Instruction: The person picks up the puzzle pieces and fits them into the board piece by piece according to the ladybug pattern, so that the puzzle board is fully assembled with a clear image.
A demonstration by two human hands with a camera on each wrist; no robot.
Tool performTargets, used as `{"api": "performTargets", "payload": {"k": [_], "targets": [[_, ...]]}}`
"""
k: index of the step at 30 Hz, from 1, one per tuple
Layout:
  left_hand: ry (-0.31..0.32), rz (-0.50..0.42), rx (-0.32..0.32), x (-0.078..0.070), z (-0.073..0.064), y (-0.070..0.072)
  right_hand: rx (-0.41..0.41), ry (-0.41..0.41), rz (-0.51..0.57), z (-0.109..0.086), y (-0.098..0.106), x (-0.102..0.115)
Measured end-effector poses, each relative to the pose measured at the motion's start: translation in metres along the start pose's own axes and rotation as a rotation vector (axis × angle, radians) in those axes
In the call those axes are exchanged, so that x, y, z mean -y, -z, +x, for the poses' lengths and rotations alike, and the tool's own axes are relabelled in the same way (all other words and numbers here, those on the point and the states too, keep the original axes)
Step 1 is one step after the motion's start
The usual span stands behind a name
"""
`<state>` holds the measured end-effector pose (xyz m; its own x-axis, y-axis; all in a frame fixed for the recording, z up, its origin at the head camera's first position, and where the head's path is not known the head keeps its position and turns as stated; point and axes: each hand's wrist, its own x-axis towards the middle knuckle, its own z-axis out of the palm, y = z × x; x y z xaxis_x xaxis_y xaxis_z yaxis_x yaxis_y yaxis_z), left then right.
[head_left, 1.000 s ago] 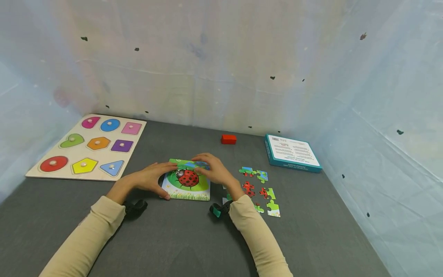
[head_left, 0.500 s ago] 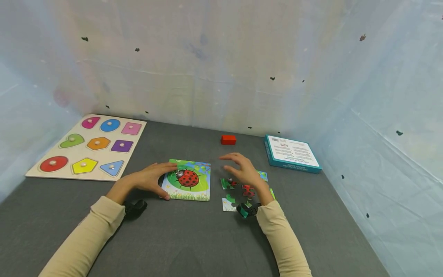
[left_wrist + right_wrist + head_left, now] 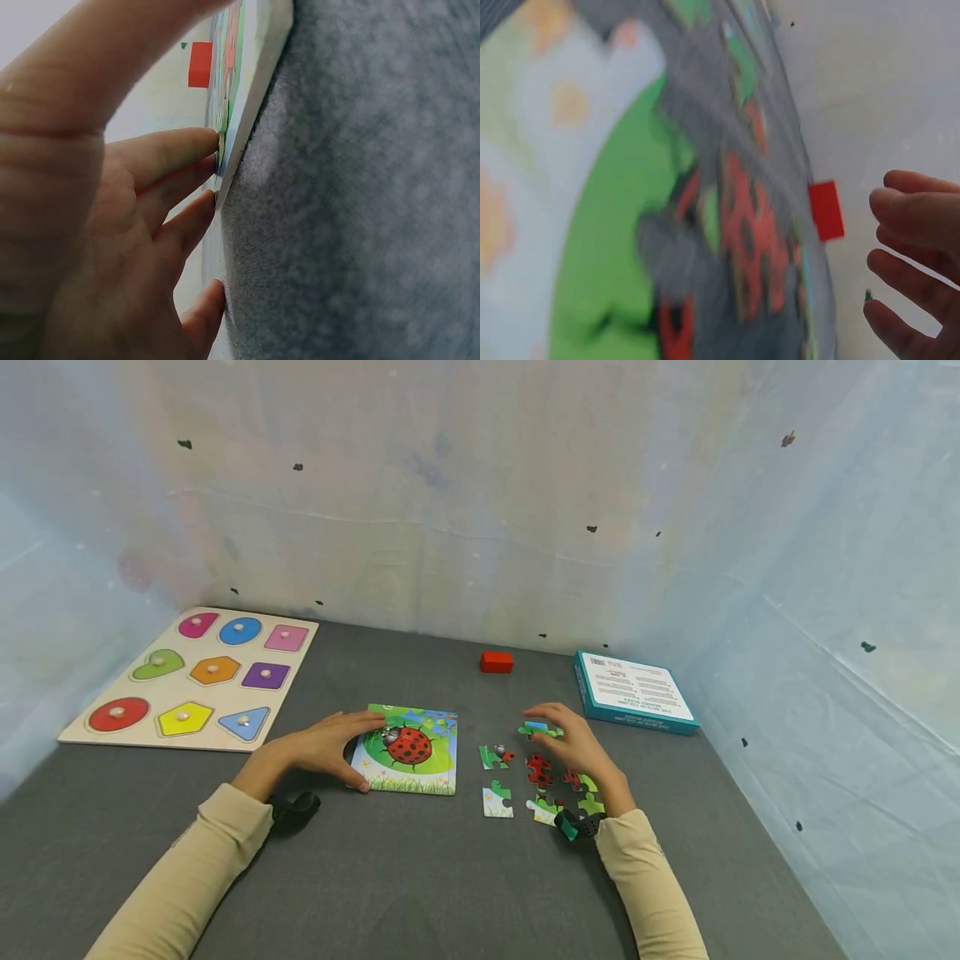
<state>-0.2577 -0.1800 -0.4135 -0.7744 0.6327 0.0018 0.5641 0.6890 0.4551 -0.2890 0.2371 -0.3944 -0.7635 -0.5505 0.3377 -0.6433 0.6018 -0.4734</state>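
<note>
A square ladybug puzzle board (image 3: 438, 764) lies flat in front of the person. At its left side is the left hand (image 3: 326, 747), thumb by the lower corner and fingertips on the upper edge. The left wrist view shows these fingers (image 3: 176, 154) nearly straight against the board's side. Over the loose jigsaw pieces, the right hand (image 3: 581, 750) hovers with thumb and fingers apart, holding nothing. A blue-green piece (image 3: 536, 727) shows between its thumb and fingers; a red spotted piece (image 3: 538, 770) and a white-green corner piece (image 3: 497, 802) lie nearer. Hand and wrist hide parts of others.
On the left lies a wooden shape board (image 3: 225, 706) with knobbed coloured shapes. A red block (image 3: 496, 662) sits at the back. At the back right is a teal-edged box (image 3: 637, 692). Pale sheeting (image 3: 450, 527) encloses the dark grey table (image 3: 405, 885).
The right hand has left the ladybug board and moved right over the loose pieces, uncovering those on the left of the group. The left hand stays at the board.
</note>
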Motion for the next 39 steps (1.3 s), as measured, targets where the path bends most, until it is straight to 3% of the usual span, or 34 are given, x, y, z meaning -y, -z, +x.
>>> {"api": "performTargets", "payload": {"k": [11, 18, 25, 34, 39], "targets": [[0.010, 0.007, -0.003, 0.002, -0.001, 0.000, 0.018, -0.040, -0.059, -0.013, 0.000, -0.023], [0.011, 0.000, -0.001, 0.000, -0.001, -0.001, 0.029, -0.001, -0.081, -0.014, -0.003, -0.034], [0.014, -0.002, -0.004, -0.002, -0.001, 0.000, 0.056, -0.052, -0.057, -0.018, -0.007, -0.041], [-0.015, -0.016, -0.025, -0.001, -0.001, -0.002, -0.002, -0.023, -0.102, -0.019, -0.011, -0.047], [-0.014, -0.021, -0.026, -0.001, -0.001, -0.002, -0.010, -0.047, -0.107, -0.016, -0.011, -0.047]]}}
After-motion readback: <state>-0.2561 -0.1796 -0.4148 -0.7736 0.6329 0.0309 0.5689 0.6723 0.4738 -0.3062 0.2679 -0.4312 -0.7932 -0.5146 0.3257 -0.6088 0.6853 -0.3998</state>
